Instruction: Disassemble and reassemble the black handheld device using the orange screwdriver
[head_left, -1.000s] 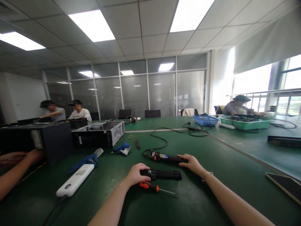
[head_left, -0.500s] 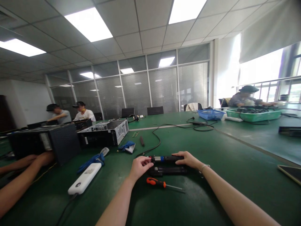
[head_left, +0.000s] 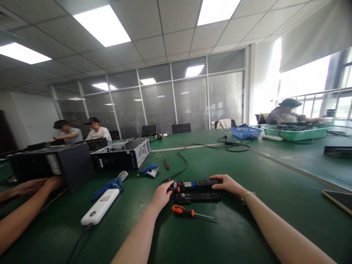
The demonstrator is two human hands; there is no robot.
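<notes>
An opened electric screwdriver (head_left: 189,184) lies across the green table in front of me, with a silver and blue motor section and red and dark parts exposed. My left hand (head_left: 162,196) grips its left end between thumb and fingers. At the opposite end, my right hand (head_left: 228,184) holds the black body with thumb and fingertips. Just nearer to me rests a long black casing half (head_left: 196,198), apart from my fingers. Closer still is a hand screwdriver (head_left: 183,211) with an orange and black handle, its shaft pointing right.
To the left are a white power strip (head_left: 101,207), blue gloves (head_left: 107,189) and an open computer case (head_left: 115,160). A co-worker's hands (head_left: 52,183) reach into a dark case (head_left: 77,167). Blue (head_left: 246,134) and green baskets (head_left: 297,135) stand back right, beyond a black cable (head_left: 185,161).
My right hand has slid a little to the right along the tool. My left hand has shifted slightly left, its fingers now around the end, showing more of the inner parts.
</notes>
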